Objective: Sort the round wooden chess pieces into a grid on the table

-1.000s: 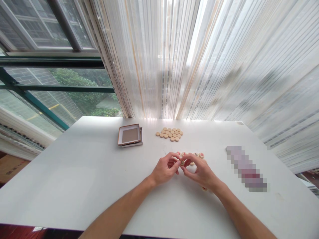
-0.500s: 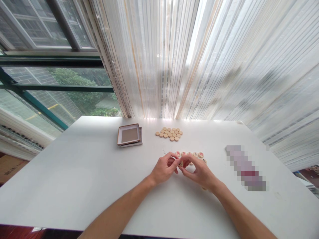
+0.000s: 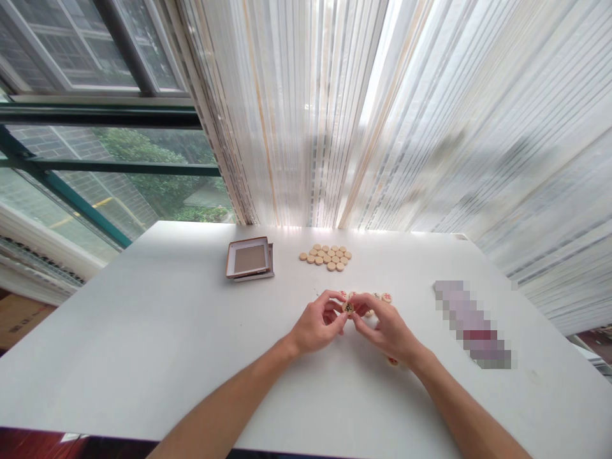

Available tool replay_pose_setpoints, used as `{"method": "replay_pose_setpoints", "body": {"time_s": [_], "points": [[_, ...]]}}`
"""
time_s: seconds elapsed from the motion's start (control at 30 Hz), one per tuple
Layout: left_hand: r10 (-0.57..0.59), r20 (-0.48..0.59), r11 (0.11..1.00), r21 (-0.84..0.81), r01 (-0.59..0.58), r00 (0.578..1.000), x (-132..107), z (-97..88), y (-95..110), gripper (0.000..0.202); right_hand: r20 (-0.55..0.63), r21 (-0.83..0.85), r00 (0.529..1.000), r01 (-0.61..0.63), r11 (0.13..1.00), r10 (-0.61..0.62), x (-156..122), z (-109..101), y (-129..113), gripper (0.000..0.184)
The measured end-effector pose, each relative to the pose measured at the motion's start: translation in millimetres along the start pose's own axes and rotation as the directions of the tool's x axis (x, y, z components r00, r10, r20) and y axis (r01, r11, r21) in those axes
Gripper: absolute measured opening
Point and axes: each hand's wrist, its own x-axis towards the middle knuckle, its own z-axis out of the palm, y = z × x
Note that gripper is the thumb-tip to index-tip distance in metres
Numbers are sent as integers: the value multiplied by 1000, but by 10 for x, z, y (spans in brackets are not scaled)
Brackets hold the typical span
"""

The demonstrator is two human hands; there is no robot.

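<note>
Between my two hands is a round xiangqi piece (image 3: 347, 308) with a black character on its face, tilted toward me. My left hand (image 3: 319, 323) pinches its left side with thumb and fingers. From the other side, my right hand (image 3: 382, 326) grips it the same way. Behind my fingers lie several face-up pieces in a row, among them a red-marked piece (image 3: 386, 298) at the right end; my hands partly cover the row. Another red-marked piece (image 3: 392, 361) shows just below my right wrist.
Several blank-side-up wooden pieces (image 3: 327, 257) lie grouped farther back on the white table (image 3: 143, 344). Left of them sits an open shallow box (image 3: 249, 258), stacked on another part. A pixelated long object (image 3: 471, 325) lies at the right. A striped curtain (image 3: 306, 115) hangs along the table's back edge.
The held piece has turned so that its black character now faces me more fully. Both hands stay in nearly the same place.
</note>
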Motion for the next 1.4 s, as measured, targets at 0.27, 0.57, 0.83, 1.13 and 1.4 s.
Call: {"method": "replay_pose_setpoints", "body": {"time_s": [0.27, 0.57, 0.83, 1.13, 1.4], "points": [[19, 0, 1000, 25, -19, 1000, -4, 5, 5, 32, -6, -1, 1000, 9, 1000, -9, 5, 5, 10, 20], [45, 4, 994, 97, -45, 999, -9, 16, -15, 29, -42, -21, 999, 9, 1000, -10, 22, 8, -1, 9], [58, 31, 979, 196, -63, 998, -33, 16, 0, 26, -47, -35, 999, -28, 999, 26, 9, 23, 39, 9], [69, 28, 979, 188, -73, 997, -36, 28, 20, 26, -28, -56, 999, -32, 998, 30, 9, 11, 31, 11], [49, 24, 987, 153, -52, 999, -27, 16, 0, 29, -21, -33, 1000, -5, 999, 4, 25, -38, -52, 6]]}}
